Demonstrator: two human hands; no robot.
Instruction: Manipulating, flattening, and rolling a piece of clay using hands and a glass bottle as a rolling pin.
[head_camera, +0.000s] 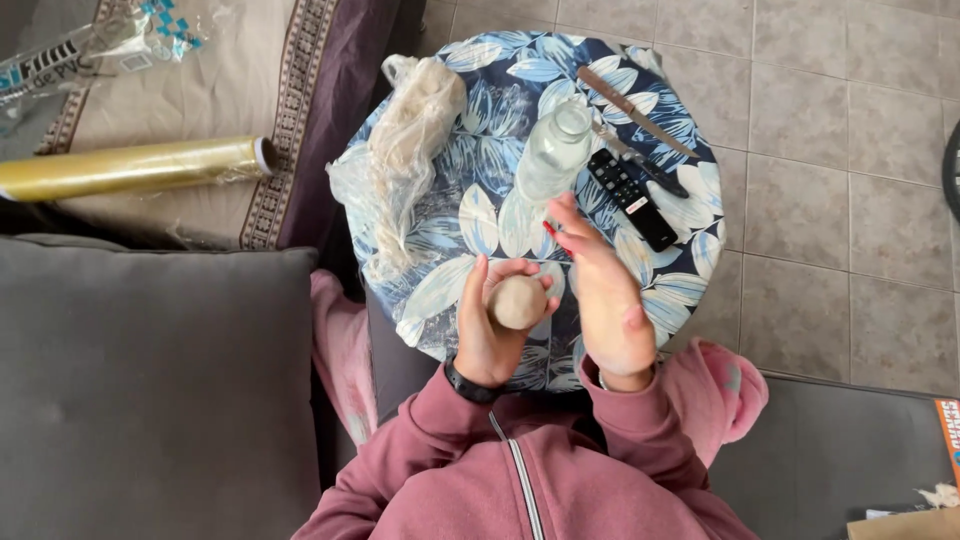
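The left hand (490, 325) cups a beige dough ball (517, 301), fingers curled round it; the right hand (600, 290) hovers just right, fingers released; a clear bottle (553, 152) stands farther off on the leaf-patterned table (470, 215).

On the round table (440, 290), the open spot is in the middle of the frame, a bare patch of leafy cloth between the plastic bag (400, 160) on its left side and the clear bottle (553, 150) near the top middle. The right side of the table is crowded, with the black remote (632, 198) and the knife (632, 112) lying close beside the bottle, so a hand could hardly slip through there. The near edge is blocked too, because the left hand (492, 330) holds a dough ball (517, 302) there and the right hand (600, 295) is just beside it.
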